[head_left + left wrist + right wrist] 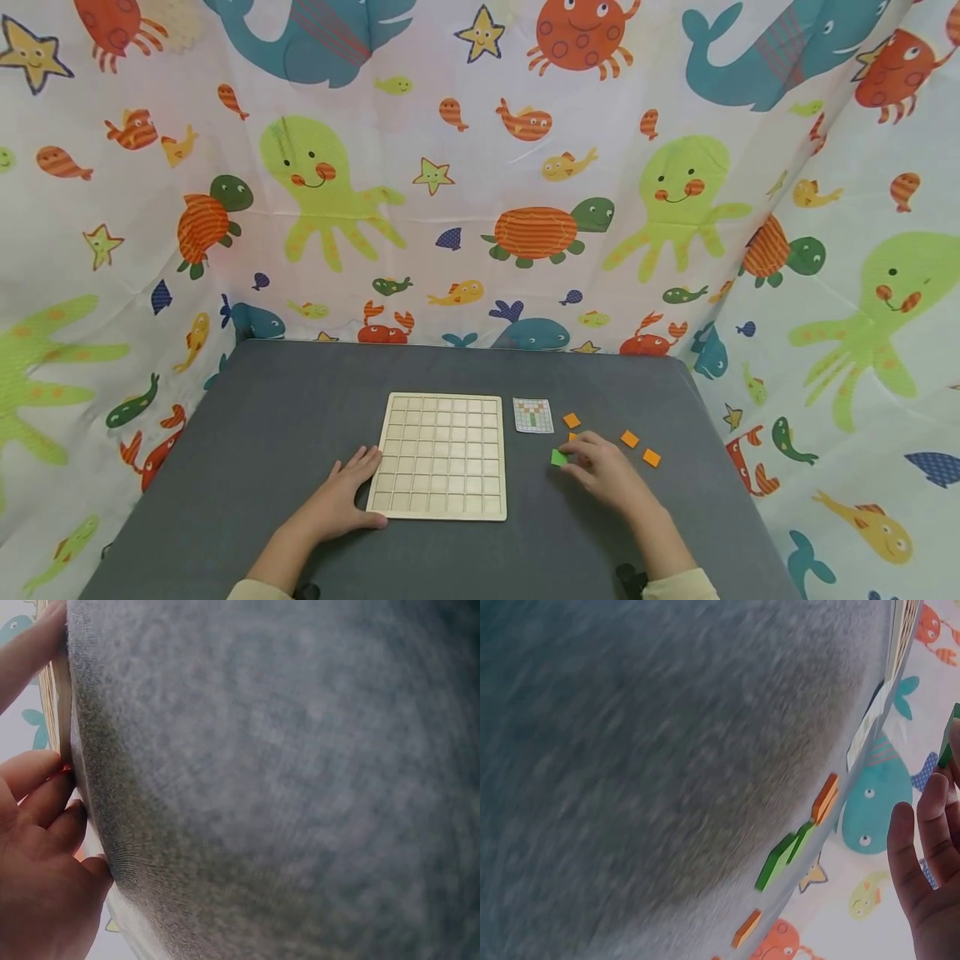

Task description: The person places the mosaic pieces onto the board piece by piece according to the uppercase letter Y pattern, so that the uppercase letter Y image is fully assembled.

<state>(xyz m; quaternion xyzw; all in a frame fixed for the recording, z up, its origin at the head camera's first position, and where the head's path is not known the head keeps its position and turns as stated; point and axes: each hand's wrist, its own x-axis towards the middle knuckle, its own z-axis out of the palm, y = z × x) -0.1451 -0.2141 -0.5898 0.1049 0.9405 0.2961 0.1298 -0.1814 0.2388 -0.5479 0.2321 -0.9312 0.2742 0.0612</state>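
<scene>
A pale wooden grid board (442, 457) lies on the grey table. My left hand (339, 497) rests at its left edge, fingers along the side and thumb near the front left corner. To the right of the board, my right hand (603, 471) pinches a small green square tile (950, 736) between thumb and fingertips. In the right wrist view, two more green tiles (777, 861) lie on the table near an orange tile (825, 799); in the head view the hand hides them.
A small card (533, 416) with a coloured grid pattern lies right of the board. Several orange tiles (651, 457) are scattered around the right hand on the grey table (315, 392). A curtain (465, 283) printed with sea animals hangs behind and beside the table.
</scene>
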